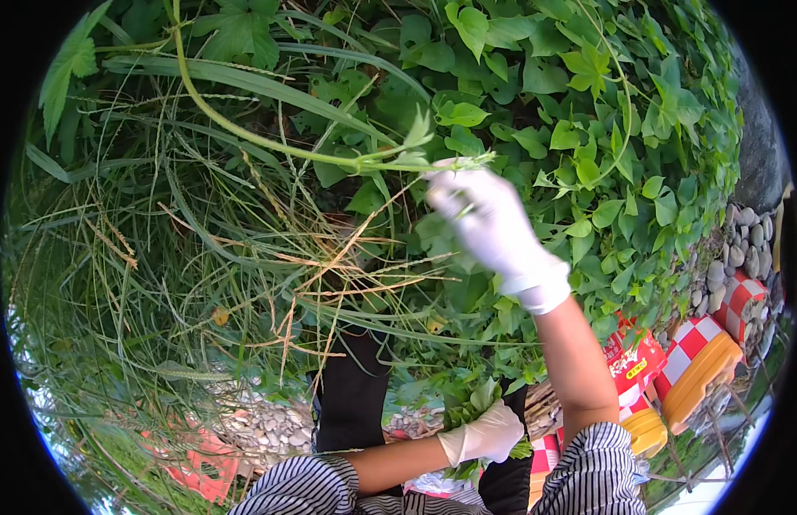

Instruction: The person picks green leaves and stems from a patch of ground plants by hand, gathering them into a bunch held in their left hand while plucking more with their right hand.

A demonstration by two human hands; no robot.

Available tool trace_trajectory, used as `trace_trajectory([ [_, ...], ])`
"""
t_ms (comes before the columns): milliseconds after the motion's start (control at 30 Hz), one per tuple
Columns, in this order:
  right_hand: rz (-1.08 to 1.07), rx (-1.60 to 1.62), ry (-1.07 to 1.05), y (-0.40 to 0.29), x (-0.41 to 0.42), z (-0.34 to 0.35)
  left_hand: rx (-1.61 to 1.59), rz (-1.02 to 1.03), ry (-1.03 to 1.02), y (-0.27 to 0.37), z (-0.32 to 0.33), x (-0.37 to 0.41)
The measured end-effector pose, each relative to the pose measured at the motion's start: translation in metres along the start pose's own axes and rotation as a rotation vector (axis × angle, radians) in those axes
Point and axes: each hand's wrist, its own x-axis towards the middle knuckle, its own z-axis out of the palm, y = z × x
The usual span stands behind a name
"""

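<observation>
My right hand [482, 219], in a white glove, reaches up to the tip of a long green vine stem [269, 145]; the hand is slightly blurred, and whether its fingers grip the stem or only touch it cannot be told. Low in the picture, near my body, my left hand [485, 432], in a thin whitish glove, is closed around a bunch of picked green leaves [472, 409]. Leafy vines with heart-shaped leaves [565, 138] spread behind and right of my right hand. Dry tan grass stalks [347, 257] cross left of it.
Tall grass [147, 257] fills the left side. Rounded pebbles [736, 254] and a grey rock [755, 129] lie at the right. Red-and-white checked objects with yellow-orange rims [704, 380] and a red printed package [635, 364] stand lower right. A red plastic object [208, 460] lies lower left.
</observation>
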Motion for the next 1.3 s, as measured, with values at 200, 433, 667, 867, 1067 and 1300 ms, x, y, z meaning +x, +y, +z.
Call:
trace_trajectory([
  [200,0.631,0.105,-0.148,0.056,0.040,-0.040,-0.028,0.016,0.002,0.002,-0.009,-0.001],
  [433,0.788,-0.054,-0.102,0.150,0.087,0.040,0.031,0.062,-0.180,0.005,-0.033,0.001],
  [667,1.190,0.494,0.001,0.141,0.101,0.063,-0.024,0.181,0.492,-0.022,0.065,0.004],
  [867,0.902,0.193,-0.267,0.163,0.076,0.068,-0.171,0.284,0.759,-0.011,0.022,-0.004],
  [1067,0.773,-0.152,-0.069,0.110,0.069,0.072,-0.105,0.072,0.507,-0.021,0.061,0.003],
  [1300,0.109,-0.100,0.428,0.089,0.045,0.011,-0.070,0.054,0.054,0.000,0.008,-0.001],
])
